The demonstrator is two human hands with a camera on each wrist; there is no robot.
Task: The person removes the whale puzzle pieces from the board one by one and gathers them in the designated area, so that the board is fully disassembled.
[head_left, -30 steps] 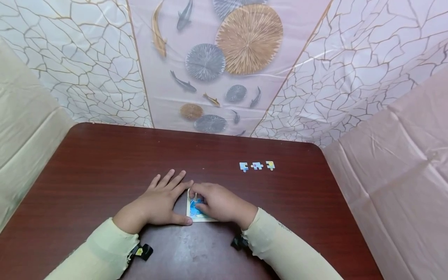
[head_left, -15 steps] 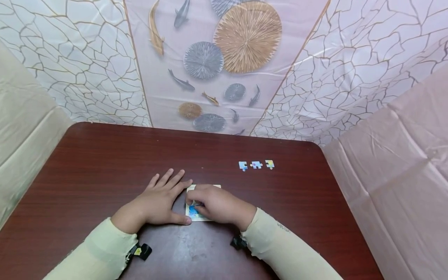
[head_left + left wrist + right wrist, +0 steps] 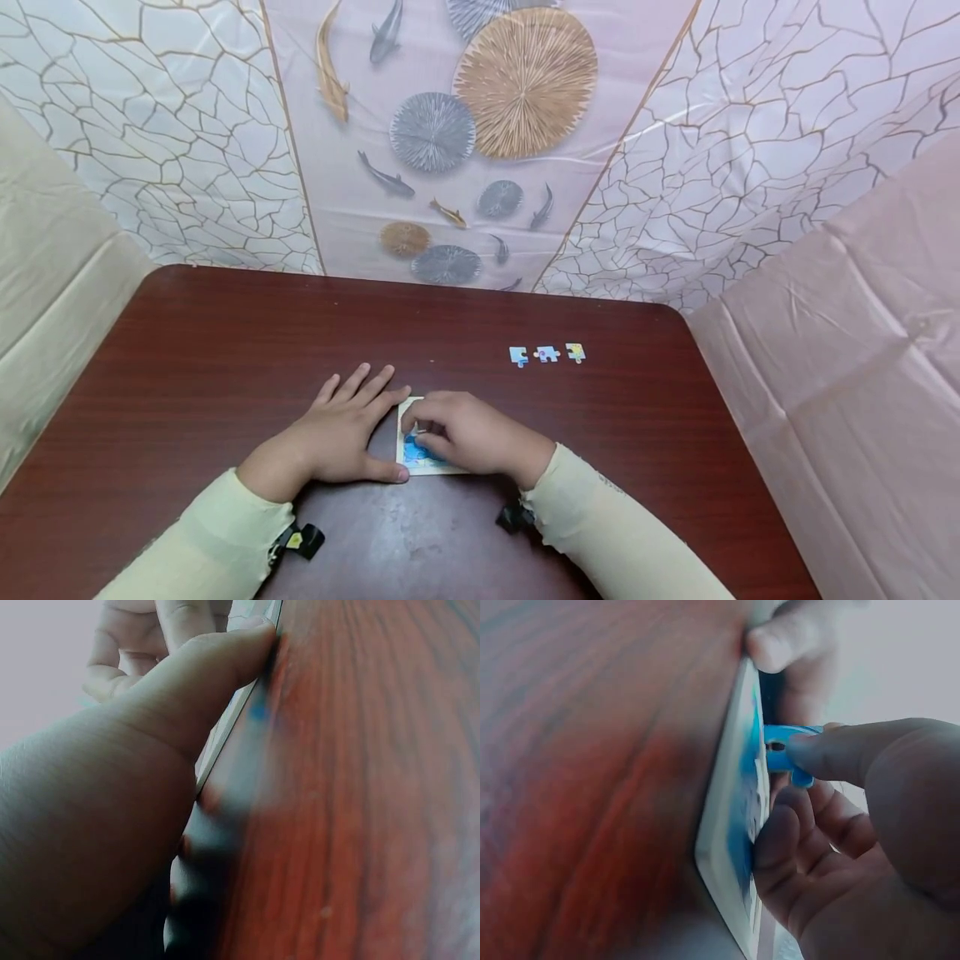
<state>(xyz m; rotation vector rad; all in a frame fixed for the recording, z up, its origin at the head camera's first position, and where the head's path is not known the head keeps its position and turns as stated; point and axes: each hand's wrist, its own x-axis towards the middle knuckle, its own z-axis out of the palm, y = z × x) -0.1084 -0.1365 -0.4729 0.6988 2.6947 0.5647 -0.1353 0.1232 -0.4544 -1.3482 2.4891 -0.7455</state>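
A small square jigsaw board (image 3: 438, 470) with a pale rim and a blue picture lies flat on the table. My left hand (image 3: 337, 433) is spread on the tabletop, its thumb and index fingertip touching the board's left edge. In the right wrist view, thumb and fingers of my right hand (image 3: 472, 433) pinch a blue puzzle piece (image 3: 784, 750) with a dark oval mark. That piece stands tilted up from the board's face, its lower edge at or close to the surface. My right hand covers much of the board in the head view.
Three loose puzzle pieces lie in a row toward the back right: a light blue one (image 3: 518, 356), a pale one with a pink mark (image 3: 547, 354) and a yellow one (image 3: 575, 352). Patterned cloth (image 3: 525, 208) hangs behind the dark red-brown table (image 3: 247, 333).
My right hand has shifted slightly over the board, covering its far right corner, which showed half a second ago. My left hand and the loose pieces stay put.
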